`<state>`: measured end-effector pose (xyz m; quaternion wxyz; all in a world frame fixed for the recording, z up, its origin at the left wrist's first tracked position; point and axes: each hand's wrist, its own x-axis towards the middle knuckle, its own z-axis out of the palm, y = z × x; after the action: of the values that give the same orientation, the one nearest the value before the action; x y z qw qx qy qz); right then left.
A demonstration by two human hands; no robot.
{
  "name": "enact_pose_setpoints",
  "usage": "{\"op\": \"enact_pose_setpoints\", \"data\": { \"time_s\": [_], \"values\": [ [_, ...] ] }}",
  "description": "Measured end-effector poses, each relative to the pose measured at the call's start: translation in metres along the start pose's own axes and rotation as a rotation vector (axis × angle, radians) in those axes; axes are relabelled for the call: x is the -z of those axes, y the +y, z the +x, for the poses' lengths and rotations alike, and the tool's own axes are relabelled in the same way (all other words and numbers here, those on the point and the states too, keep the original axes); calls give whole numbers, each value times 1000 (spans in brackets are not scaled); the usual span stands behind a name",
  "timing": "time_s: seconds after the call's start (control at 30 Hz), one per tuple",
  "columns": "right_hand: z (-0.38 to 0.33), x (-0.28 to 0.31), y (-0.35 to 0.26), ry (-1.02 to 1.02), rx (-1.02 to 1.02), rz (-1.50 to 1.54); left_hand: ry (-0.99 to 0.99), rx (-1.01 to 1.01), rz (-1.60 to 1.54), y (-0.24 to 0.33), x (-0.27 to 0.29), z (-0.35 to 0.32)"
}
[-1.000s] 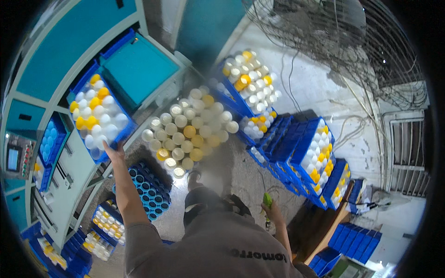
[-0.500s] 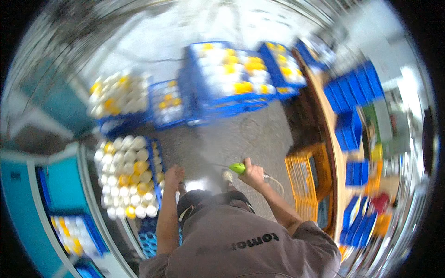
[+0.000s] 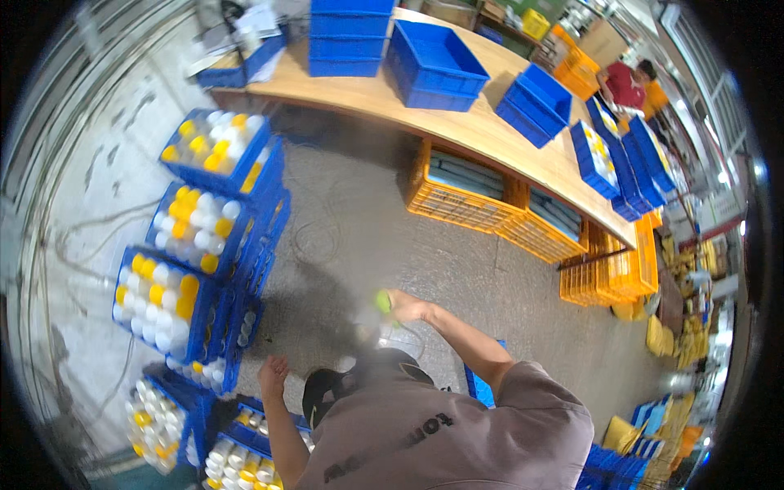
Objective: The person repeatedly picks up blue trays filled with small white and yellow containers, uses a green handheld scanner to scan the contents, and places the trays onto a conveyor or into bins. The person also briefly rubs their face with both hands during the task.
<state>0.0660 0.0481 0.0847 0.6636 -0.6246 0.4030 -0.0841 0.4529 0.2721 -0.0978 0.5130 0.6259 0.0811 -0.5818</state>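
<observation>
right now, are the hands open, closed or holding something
Left hand: seemingly empty; open or closed, cannot tell.
Right hand: closed on the green tool.

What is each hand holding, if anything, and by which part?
The right hand grips a green tool, partly hidden by the hand; exactly which part is gripped cannot be told. The left hand appears empty.

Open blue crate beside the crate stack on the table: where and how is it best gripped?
Grip the open blue crate probably by its near and right rims, from the near side: these are exposed, but the crate stack crowds its left.
</observation>
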Motion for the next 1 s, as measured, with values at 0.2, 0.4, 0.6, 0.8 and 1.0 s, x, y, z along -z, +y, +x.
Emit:
{"op": "enact_pose_setpoints", "data": {
  "time_s": [0.2, 0.4, 0.6, 0.8, 1.0],
  "values": [
    [26, 89, 21, -18, -190, 85, -94, 101, 21, 56, -58, 94],
    [16, 159, 35, 205, -173, 78, -43, 246, 76, 96, -140, 214],
    [-62, 230, 71, 763, -336, -171, -511, 452, 74, 124, -305, 273],
    [-161, 315, 216, 933, -751, -110, -354, 152, 705, 46, -582, 220],
    [-260, 354, 408, 842, -825, 319, -907, 206, 865, -171, -921, 73]
  ]
}}
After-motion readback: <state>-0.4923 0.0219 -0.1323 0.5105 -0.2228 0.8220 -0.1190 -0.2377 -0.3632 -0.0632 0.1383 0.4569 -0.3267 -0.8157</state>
